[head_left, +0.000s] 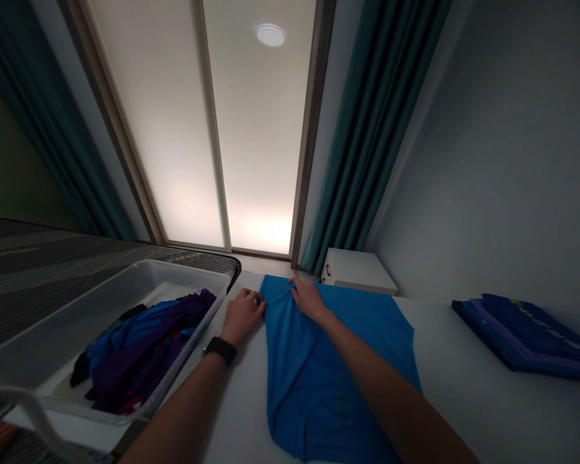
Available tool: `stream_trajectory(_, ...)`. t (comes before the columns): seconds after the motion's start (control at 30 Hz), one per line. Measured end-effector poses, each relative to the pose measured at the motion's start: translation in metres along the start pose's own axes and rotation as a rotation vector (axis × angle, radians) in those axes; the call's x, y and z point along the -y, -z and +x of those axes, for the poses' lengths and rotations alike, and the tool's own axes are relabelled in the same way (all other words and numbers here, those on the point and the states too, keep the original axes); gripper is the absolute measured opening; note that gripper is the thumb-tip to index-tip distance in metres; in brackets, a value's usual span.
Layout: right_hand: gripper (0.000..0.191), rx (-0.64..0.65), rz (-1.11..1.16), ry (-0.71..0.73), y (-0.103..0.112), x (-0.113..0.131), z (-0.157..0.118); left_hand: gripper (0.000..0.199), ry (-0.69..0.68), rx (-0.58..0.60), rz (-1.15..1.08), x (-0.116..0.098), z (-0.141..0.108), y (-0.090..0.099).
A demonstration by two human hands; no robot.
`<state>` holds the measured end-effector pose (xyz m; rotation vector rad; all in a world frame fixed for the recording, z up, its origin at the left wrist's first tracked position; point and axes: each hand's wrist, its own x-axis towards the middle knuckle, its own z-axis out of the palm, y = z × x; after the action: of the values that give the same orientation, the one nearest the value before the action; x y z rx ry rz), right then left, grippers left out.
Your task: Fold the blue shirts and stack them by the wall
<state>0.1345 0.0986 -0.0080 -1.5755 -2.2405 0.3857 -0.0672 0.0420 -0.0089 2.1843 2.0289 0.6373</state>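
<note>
A bright blue garment [328,367] lies on the white table [464,412], its left part folded over in a slanting layer. My left hand [242,314], with a dark watch on the wrist, pinches the garment's far left edge between closed fingers. Farther right along the same far edge, my right hand [307,298] has its thumb and fingers closed on the fabric. A ridge of cloth runs between the two hands. My right forearm passes over the garment and covers part of it.
Left of the table stands a translucent bin [38,332] with crumpled blue and purple clothes [145,348]. A stack of folded dark blue and purple clothes [526,335] sits at the right. Beyond the table is a white cabinet [357,267].
</note>
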Motion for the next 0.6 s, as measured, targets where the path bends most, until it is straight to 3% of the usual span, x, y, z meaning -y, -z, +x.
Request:
stream_trajectory(0.4, 0.038, 0.188, -0.080, 0.028, 0.018, -0.020, -0.010, 0.023, -0.011, 0.012, 0.024, 0.001, 0.001, -0.001)
stream_trajectory(0.6, 0.046, 0.141, -0.122, 0.049, 0.026, -0.020, -0.024, 0.021, -0.011, -0.017, 0.016, 0.002, 0.001, -0.002)
